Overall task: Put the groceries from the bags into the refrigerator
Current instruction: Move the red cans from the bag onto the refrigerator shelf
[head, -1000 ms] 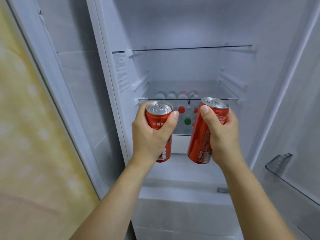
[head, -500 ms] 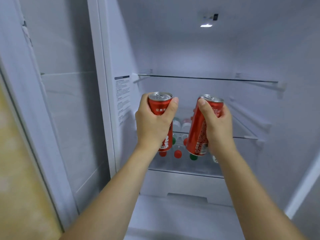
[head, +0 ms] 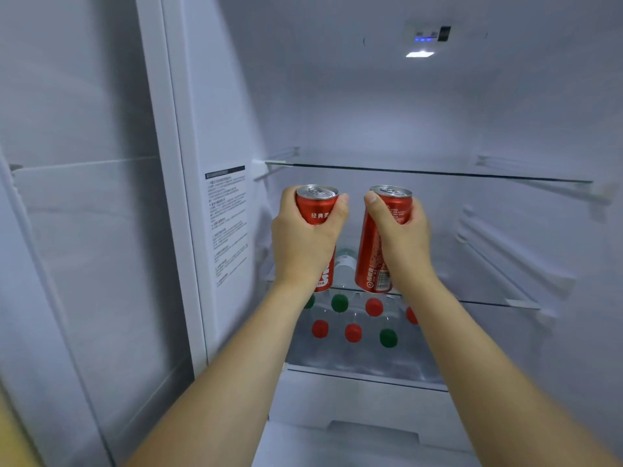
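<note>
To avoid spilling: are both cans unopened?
Yes: the left can and right can show pull tabs flat on sealed tops.

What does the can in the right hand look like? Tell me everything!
The right can is tall, slim and red, of shiny metal, with a silver top and an unopened pull tab. White print runs down its side. It stands nearly upright, tilted a little, inside the open fridge. The right hand grips its upper half, fingers curled round it.

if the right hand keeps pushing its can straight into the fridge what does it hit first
Probably nothing soon: the right hand holds its red can above the middle glass shelf, and the space behind looks free to the back wall, though depth is unclear.
</note>
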Action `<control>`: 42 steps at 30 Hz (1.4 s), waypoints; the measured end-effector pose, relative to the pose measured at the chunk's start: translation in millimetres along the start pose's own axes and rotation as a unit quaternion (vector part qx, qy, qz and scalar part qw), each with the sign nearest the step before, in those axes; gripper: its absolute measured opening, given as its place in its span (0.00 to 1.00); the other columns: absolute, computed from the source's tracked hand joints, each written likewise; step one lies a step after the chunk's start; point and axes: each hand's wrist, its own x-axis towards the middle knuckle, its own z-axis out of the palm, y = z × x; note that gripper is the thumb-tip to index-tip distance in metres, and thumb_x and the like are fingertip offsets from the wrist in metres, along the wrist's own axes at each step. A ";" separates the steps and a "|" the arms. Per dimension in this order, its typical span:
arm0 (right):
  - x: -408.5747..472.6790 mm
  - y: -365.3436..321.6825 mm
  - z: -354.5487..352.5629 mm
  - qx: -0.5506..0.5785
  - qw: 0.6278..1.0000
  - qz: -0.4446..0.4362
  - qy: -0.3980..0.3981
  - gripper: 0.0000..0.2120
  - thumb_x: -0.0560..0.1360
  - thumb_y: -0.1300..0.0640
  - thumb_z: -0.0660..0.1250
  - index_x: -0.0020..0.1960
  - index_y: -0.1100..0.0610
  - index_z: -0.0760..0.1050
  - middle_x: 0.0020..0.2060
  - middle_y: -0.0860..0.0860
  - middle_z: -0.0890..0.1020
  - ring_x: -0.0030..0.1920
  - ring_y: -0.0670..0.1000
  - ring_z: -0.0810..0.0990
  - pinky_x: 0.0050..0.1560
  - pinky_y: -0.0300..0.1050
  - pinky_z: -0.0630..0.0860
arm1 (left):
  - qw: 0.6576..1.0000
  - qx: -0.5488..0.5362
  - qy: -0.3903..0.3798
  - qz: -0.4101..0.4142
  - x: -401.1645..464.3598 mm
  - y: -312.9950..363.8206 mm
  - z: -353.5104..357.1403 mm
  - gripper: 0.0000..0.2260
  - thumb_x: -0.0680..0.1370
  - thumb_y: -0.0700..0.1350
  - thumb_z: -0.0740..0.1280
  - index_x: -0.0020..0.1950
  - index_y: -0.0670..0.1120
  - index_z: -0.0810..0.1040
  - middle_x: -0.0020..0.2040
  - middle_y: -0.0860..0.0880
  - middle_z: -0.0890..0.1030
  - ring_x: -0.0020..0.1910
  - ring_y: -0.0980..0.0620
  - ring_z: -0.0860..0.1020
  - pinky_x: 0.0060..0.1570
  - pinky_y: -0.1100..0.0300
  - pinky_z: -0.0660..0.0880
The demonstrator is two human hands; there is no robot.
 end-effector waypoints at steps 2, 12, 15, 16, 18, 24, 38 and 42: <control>7.6 8.9 5.7 -0.010 1.000 -0.003 -0.007 0.15 0.72 0.39 0.70 0.53 0.45 0.73 0.47 0.45 0.81 0.47 0.45 0.81 0.47 0.40 0.76 | 1.000 0.007 0.002 -0.007 6.5 -7.9 4.6 0.20 0.73 0.60 0.73 0.57 0.51 0.74 0.42 0.58 0.80 0.40 0.67 0.79 0.35 0.76 0.73; 44.0 47.8 20.6 -0.041 0.999 -0.013 -0.031 0.21 0.75 0.39 0.64 0.61 0.49 0.67 0.49 0.44 0.78 0.49 0.43 0.79 0.45 0.38 0.74 | 0.999 0.049 -0.006 -0.020 38.9 -35.8 33.3 0.21 0.72 0.61 0.73 0.57 0.50 0.73 0.42 0.56 0.80 0.37 0.62 0.80 0.36 0.67 0.77; 57.9 58.1 25.9 -0.048 0.998 -0.018 -0.038 0.23 0.76 0.39 0.64 0.64 0.51 0.66 0.49 0.45 0.77 0.50 0.44 0.79 0.47 0.40 0.75 | 0.998 0.059 0.006 -0.017 46.4 -44.9 43.8 0.23 0.72 0.62 0.72 0.57 0.49 0.72 0.43 0.55 0.81 0.39 0.58 0.81 0.39 0.59 0.81; 63.3 62.4 27.2 -0.049 0.998 -0.021 -0.035 0.24 0.76 0.39 0.63 0.65 0.52 0.66 0.49 0.45 0.77 0.50 0.44 0.79 0.47 0.41 0.75 | 0.998 0.064 0.010 -0.015 48.9 -47.6 47.5 0.23 0.72 0.63 0.72 0.57 0.49 0.71 0.44 0.55 0.81 0.40 0.57 0.81 0.39 0.58 0.81; 72.8 69.8 29.2 -0.055 0.998 -0.031 -0.026 0.25 0.77 0.40 0.63 0.67 0.54 0.66 0.49 0.44 0.77 0.49 0.43 0.78 0.45 0.39 0.74 | 0.997 0.070 0.017 -0.014 53.3 -53.0 54.4 0.23 0.72 0.63 0.72 0.57 0.50 0.71 0.45 0.54 0.81 0.41 0.55 0.81 0.40 0.58 0.80; 100.8 90.2 36.7 -0.056 0.997 -0.039 -0.019 0.26 0.78 0.40 0.63 0.68 0.54 0.64 0.48 0.44 0.76 0.48 0.42 0.77 0.43 0.37 0.73 | 0.996 0.080 0.015 -0.032 72.2 -70.0 79.0 0.24 0.72 0.65 0.71 0.58 0.51 0.70 0.47 0.53 0.81 0.43 0.53 0.81 0.41 0.58 0.78; 168.5 139.9 66.5 -0.047 0.997 -0.053 -0.028 0.26 0.77 0.39 0.63 0.68 0.51 0.62 0.50 0.44 0.76 0.52 0.46 0.78 0.51 0.46 0.77 | 0.996 0.085 0.023 -0.023 131.9 -124.7 120.7 0.23 0.73 0.61 0.72 0.57 0.48 0.70 0.42 0.58 0.75 0.37 0.64 0.75 0.32 0.69 0.69; 179.5 146.9 72.0 -0.037 0.997 -0.056 -0.029 0.24 0.78 0.41 0.63 0.67 0.52 0.63 0.50 0.44 0.77 0.51 0.44 0.78 0.51 0.44 0.77 | 0.996 0.083 0.025 -0.011 140.9 -134.7 127.3 0.24 0.73 0.63 0.71 0.58 0.48 0.71 0.46 0.54 0.79 0.40 0.59 0.78 0.34 0.67 0.72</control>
